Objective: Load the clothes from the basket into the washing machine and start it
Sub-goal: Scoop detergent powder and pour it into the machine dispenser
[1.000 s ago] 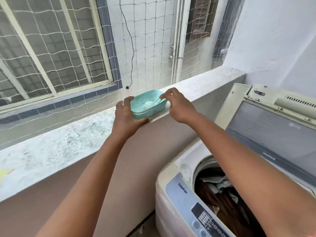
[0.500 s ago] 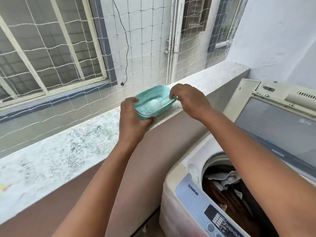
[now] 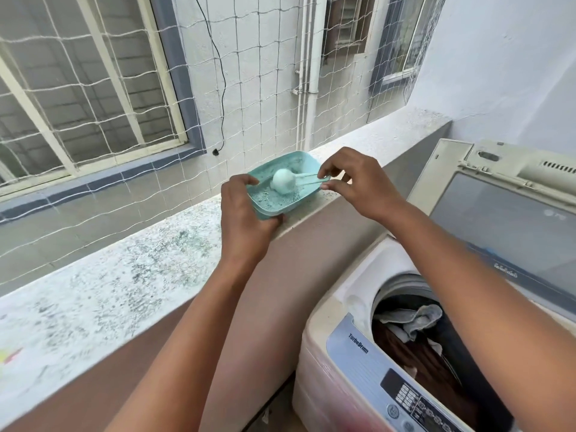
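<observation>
A teal plastic box (image 3: 299, 163) with bluish detergent powder stands on the concrete ledge (image 3: 131, 275). My left hand (image 3: 246, 219) grips the box's near left corner. A pale scoop (image 3: 283, 181) lies in the powder, and my right hand (image 3: 358, 185) pinches its thin handle at the box's right rim. Below right stands the top-loading washing machine (image 3: 349, 363) with its lid (image 3: 511, 219) raised. Clothes (image 3: 417, 341), brown and grey, fill its drum. The basket is out of view.
A white safety net (image 3: 255, 73) runs along the ledge's far side, with a neighbouring wall, windows and pipes behind it. A white wall (image 3: 511, 57) rises at the right behind the machine. The machine's control panel (image 3: 414, 400) faces me at the bottom.
The box has tilted towards me and the scoop's bowl now shows above the powder. My right hand has moved from the box's rim to the scoop's handle. The camera has come closer.
</observation>
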A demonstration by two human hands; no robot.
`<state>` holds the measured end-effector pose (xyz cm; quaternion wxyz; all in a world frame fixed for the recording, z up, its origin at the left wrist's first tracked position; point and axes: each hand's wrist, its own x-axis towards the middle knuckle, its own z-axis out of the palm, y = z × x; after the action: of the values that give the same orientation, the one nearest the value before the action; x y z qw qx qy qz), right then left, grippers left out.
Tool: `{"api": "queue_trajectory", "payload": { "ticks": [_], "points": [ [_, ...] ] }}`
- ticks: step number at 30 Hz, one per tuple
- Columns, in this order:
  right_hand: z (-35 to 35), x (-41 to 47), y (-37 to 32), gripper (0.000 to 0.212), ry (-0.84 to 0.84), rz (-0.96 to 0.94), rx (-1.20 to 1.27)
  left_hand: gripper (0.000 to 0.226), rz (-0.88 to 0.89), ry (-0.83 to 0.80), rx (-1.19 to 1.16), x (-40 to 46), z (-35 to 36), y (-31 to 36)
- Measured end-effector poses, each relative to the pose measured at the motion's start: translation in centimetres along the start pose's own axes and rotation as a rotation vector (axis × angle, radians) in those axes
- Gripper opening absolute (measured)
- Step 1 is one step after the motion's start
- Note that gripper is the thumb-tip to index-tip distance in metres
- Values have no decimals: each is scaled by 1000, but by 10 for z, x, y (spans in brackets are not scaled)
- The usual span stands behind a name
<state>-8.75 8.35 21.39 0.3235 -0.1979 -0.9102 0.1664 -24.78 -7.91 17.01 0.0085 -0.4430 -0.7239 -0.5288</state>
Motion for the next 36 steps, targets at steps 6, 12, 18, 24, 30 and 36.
{"api": "queue_trajectory", "payload": {
  "ticks": [6, 12, 18, 24, 30, 36],
  "points": [
    [7, -10, -13, 16, 353, 122, 62, 72, -67, 16, -98, 2, -1, -6],
    [3, 1, -42, 15, 473, 20, 46, 77, -127, 24, -179, 0, 0, -3],
    [7, 6, -58, 15, 485, -70, -15, 73, -137, 76, -181, -1, 0, 2],
    [13, 8, -65, 19, 482, -117, -56, 74, -173, 111, -218, 1, -2, -2],
    [16, 9, -69, 18, 497, -141, -67, 71, -136, 107, -205, -1, -2, 2],
    [19, 6, -70, 14, 457, -164, -218, 71, -91, 102, -173, -3, -2, 2]
  ]
}}
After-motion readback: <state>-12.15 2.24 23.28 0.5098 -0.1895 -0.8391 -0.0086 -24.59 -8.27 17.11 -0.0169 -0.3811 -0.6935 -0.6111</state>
